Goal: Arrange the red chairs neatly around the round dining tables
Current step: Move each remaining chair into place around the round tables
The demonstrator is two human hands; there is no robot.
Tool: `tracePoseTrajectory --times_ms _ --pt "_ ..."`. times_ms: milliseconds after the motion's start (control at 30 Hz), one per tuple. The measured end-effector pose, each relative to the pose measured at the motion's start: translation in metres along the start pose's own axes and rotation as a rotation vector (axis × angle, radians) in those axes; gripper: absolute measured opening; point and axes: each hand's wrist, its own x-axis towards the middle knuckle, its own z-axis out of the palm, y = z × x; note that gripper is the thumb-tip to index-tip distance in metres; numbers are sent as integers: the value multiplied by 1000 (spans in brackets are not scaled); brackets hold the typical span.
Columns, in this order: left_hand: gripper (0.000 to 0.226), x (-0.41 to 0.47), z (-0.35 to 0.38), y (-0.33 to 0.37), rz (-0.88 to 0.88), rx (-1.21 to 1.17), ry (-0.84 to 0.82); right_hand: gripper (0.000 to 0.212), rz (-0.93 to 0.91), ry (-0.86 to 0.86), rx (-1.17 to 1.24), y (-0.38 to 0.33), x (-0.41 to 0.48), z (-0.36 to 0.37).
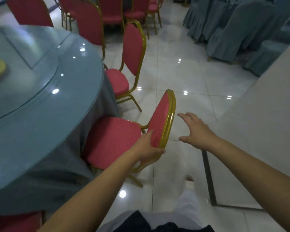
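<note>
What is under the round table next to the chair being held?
A blue-grey tablecloth hangs from the round table's rim towards the floor; the front of the held red chair's seat meets it. The cloth covers the table's base and anything else underneath.

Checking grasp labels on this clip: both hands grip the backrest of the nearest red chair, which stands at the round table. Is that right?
Not quite. Only the left hand grips the backrest of the nearest red chair. The right hand is open with fingers spread, beside the backrest and not touching it, as the head view shows. The chair does stand at the round table.
</note>
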Motion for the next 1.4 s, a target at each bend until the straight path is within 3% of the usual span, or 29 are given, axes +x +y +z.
tracePoseTrajectory --times_ms 233,400,500,767,933,1133,1300,1400 --pt "101 54 37 22 -262 -59 52 91 -356 -167 -267 29 173 -27" --pt "94 48 62 42 -426 -132 293 40 -583 -211 -245 43 247 -30" --pt "88 50 69 47 -511 -124 404 24 -615 -297 -233 38 262 -28" --pt "74 30 96 60 -617 -228 592 9 -650 -287 -240 46 237 -25" --pt "76 -26 145 67 -599 -94 573 33 -648 -339 -259 79 173 -4" --pt "83 -92 207 67 -624 -92 498 36 -703 -341 -331 104 104 22" --pt "79 -115 186 38 -689 -119 521 38 -637 -393 -261 73 88 39" --pt "56 -110 154 25 -761 -128 634 30 -571 -385 -209 33 94 40"
